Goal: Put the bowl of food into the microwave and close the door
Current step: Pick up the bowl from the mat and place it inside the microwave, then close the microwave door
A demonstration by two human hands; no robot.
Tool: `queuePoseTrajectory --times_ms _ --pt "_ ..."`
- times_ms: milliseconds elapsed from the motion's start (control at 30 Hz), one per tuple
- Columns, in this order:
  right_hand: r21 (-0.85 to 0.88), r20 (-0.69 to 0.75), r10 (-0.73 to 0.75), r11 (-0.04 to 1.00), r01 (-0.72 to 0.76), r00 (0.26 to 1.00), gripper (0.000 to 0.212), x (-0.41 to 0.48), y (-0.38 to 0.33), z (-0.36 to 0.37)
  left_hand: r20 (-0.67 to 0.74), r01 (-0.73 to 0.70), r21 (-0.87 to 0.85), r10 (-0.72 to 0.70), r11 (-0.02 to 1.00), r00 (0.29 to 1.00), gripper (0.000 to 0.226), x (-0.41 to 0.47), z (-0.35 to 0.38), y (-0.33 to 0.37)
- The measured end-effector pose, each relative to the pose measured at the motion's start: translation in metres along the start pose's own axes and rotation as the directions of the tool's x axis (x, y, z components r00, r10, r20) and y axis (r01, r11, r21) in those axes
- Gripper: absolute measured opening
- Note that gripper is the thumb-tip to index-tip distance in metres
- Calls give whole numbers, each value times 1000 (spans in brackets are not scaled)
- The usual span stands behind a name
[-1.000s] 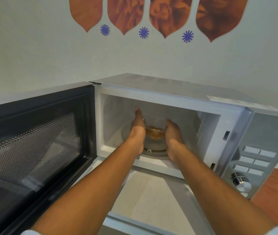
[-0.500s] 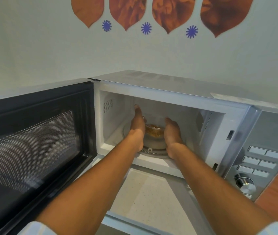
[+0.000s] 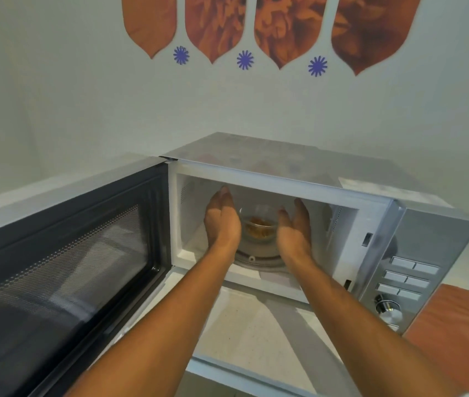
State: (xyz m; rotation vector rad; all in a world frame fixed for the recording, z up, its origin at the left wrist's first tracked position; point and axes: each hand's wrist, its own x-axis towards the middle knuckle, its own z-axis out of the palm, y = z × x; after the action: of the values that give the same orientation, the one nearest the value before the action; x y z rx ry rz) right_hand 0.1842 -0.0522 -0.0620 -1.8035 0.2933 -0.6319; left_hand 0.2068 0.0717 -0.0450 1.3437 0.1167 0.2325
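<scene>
A clear glass bowl (image 3: 259, 224) with orange-brown food stands on the glass turntable (image 3: 256, 260) inside the silver microwave (image 3: 299, 167). My left hand (image 3: 221, 222) is inside the cavity just left of the bowl, fingers straight and apart from the glass. My right hand (image 3: 294, 227) is on the bowl's right, palm turned inward, also off the bowl. The microwave door (image 3: 64, 256) hangs wide open to the left, its dark mesh window facing me.
The control panel (image 3: 408, 276) with buttons and a metal knob (image 3: 389, 310) is on the microwave's right. A pale counter (image 3: 250, 333) lies below, with an orange-brown surface (image 3: 462, 325) at the right. The wall behind carries orange and blue decals.
Both hands have let go of the bowl and spread away from its sides. The bowl now rests alone on the turntable. The view has tilted slightly.
</scene>
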Motion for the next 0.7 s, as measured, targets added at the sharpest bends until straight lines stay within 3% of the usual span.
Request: queuePoseTrajectory --times_ms 67,200,467,700 --pt "-65 19 -64 996 65 998 63 -17 -6 -6 2 -79 58 79 995 997 54 -15 -7 0" --pt "-223 94 -176 955 193 980 63 -48 -14 -18 -15 -74 151 77 986 997 59 -46 -22 6" --pt "-300 190 -258 904 306 947 60 -105 -39 -44 34 -221 300 221 928 975 56 -105 -62 32" --pt "-352 174 -370 842 408 913 62 -139 -76 -77 139 -379 418 354 826 925 56 -141 -101 96"
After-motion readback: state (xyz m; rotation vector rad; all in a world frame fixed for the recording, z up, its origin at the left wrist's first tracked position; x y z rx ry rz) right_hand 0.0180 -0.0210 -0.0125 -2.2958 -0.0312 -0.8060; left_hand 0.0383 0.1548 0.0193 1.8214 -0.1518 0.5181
